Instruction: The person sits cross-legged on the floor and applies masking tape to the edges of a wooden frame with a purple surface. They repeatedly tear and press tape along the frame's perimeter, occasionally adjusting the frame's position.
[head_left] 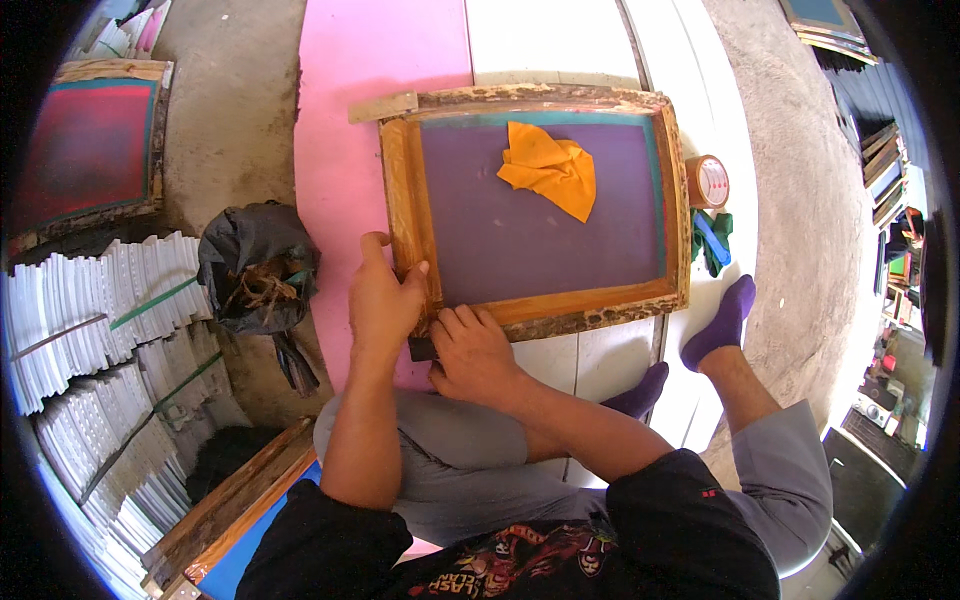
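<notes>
A wooden screen-printing frame (410, 205) with purple-grey mesh lies in front of me, its far edge slightly bowed and stained. My left hand (384, 300) grips its near left corner, thumb on the wood and fingers along the outer side. Just beside it, my right hand (470, 352) curls over the near rail, fingertips on top of the wood. An orange cloth (548, 170) lies crumpled on the far part of the mesh. What is under the corner between my hands is mostly hidden.
Right of the frame sit a roll of brown tape (708, 182) and a green-and-blue cloth (712, 243). A black plastic bag (258, 268) stands at left, near tied stacks of white sheets (95, 300). Another frame (155, 150) with red mesh leans far left. My sock-covered foot (722, 325) is at right.
</notes>
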